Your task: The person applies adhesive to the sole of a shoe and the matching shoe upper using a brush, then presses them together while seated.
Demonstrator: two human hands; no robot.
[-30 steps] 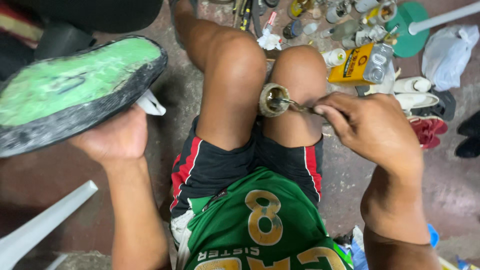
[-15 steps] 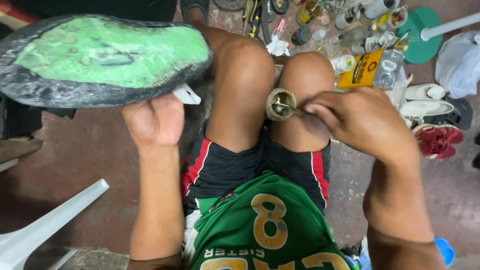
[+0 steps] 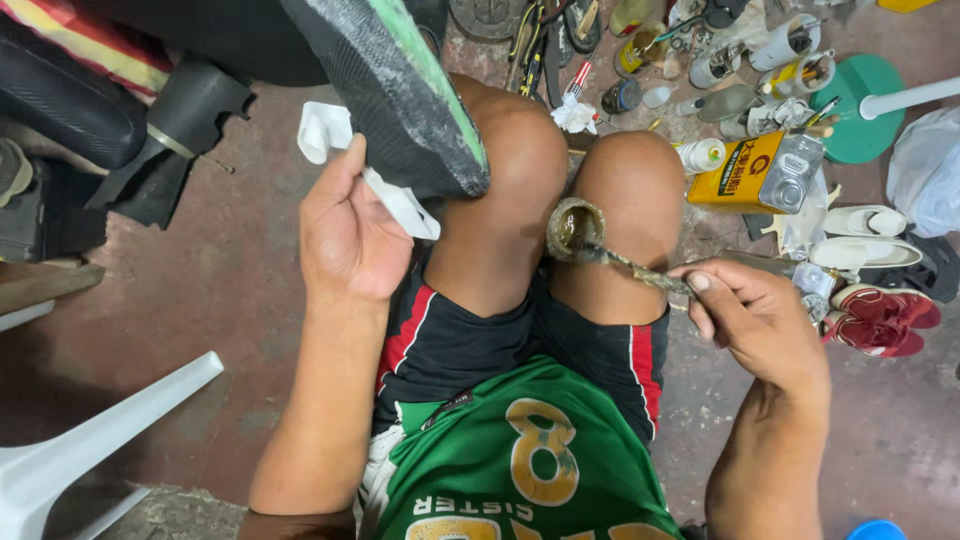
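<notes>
shoe: we see a shoe [image 3: 400,90] held up in the left hand [image 3: 345,225], sole facing us, above the left knee at upper centre.
shoe axis: long axis runs from upper left down to lower right; the lower end sits at the knee, the upper end runs out of the top edge. We cannot tell which end is the toe.
sole: green flat panel inside a black, ribbed rubber rim, scuffed and dirty.
left hand: clamped on the white upper of the shoe, thumb on the near side, fingers behind and hidden.
right hand: we see the right hand [image 3: 760,325] pinching the handle of a brush [image 3: 640,272], thumb on top; the brush is crusted and points up-left.
glue can: small round open can [image 3: 574,228] wedged between the two knees, brownish glue inside, rim caked; the brush tip reaches its edge.
floor: dull red concrete floor [image 3: 230,300], stained and rough.
room: we sit low; white plastic chair [image 3: 90,440] at lower left, black rubber pieces [image 3: 170,130] at upper left.
clutter: yellow rectangular tin [image 3: 745,175] just right of the right knee, bottles and tubes behind it, a green round base [image 3: 865,90] with a white pole, sandals and shoes [image 3: 880,310] at far right.
clothes: green jersey, black shorts with red and white trim.
</notes>
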